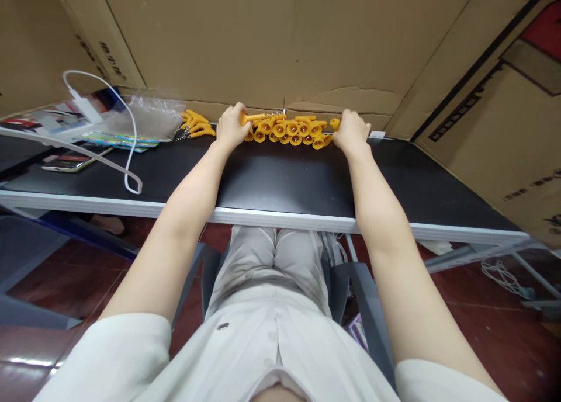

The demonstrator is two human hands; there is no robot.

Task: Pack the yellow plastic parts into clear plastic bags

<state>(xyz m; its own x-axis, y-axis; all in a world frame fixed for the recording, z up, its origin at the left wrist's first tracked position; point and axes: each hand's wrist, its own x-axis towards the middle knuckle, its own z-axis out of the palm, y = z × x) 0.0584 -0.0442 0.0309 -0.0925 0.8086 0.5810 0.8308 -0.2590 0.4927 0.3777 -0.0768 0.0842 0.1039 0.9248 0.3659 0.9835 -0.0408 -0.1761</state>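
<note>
A row of several small yellow plastic parts [290, 130] lies at the far edge of a black table [280, 180], against a cardboard wall. My left hand [232, 126] curls around the row's left end, fingers closed on the parts. At the right end my right hand [351, 132] presses in the same way, fingers closed on the last parts. Both arms stretch straight across the table. A smaller heap of the same yellow parts [197, 125] rests to the left of my left hand, apart from it.
A clear plastic bag [146, 117] lies at the back left, with a white charger and cable [127, 156] looping toward the front edge. A phone [70, 162] and printed papers [52, 120] sit further left. Cardboard boxes [495, 98] wall in the back and right.
</note>
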